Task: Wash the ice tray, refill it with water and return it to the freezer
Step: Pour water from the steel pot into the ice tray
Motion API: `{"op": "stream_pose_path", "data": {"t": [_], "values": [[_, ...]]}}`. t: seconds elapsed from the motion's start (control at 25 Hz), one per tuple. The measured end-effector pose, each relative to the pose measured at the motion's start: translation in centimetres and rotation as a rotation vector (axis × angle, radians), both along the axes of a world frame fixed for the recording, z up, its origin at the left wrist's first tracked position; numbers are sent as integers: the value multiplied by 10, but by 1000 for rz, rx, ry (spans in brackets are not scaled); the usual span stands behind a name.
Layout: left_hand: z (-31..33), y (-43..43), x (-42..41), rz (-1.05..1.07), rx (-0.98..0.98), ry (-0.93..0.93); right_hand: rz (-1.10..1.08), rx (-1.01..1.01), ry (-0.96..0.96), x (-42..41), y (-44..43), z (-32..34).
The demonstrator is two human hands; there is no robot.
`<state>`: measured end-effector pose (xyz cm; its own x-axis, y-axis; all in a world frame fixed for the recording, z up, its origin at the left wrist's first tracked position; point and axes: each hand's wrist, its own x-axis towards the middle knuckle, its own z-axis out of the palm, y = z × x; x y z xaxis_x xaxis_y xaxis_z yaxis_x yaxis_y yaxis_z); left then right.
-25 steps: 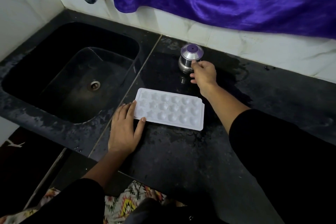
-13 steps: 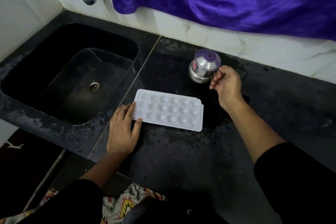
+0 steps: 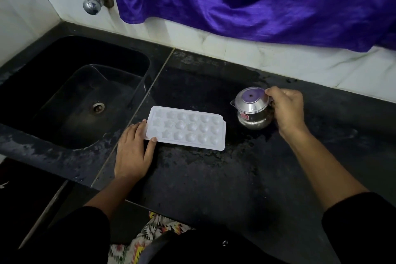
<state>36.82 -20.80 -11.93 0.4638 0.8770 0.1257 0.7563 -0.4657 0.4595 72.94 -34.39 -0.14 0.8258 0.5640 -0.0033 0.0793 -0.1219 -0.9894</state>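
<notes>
Countertop (image 3: pixel 214 178) of dark, wet stone ran from the sink (image 3: pixel 70 92) on the left to the tiled wall at the back, with a wide bare stretch in front of the tray and to the far right. The white ice tray (image 3: pixel 186 127) lay flat on it, its left short edge just beside the seam bordering the sink, its long edges roughly parallel to the counter's front edge. The left hand (image 3: pixel 134 152) rested flat with fingers together, fingertips and thumb touching the tray's left edge. Just right of the tray, apart from it, stood a small steel jug (image 3: pixel 252 109) with a lid; the right hand (image 3: pixel 287 109) was closed around its right side, at the handle. A tap (image 3: pixel 92 4) hung over the sink's back corner, and purple cloth (image 3: pixel 257 2) draped down the wall behind.
</notes>
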Motion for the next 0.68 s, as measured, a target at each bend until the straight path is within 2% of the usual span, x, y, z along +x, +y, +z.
{"op": "stream_pose_path", "data": {"t": [0.24,0.44,0.56,0.68], "values": [[-2,-1,-1,-2,15,31,68,-279,-284,2,4,9],[-1,-1,0,6,16,39,83,-390,-491,-6,9,16],[-2,-1,0,9,15,36,74,-391,-449,-3,9,16],[-2,0,0,9,17,39,42,-304,-240,4,5,15]]}}
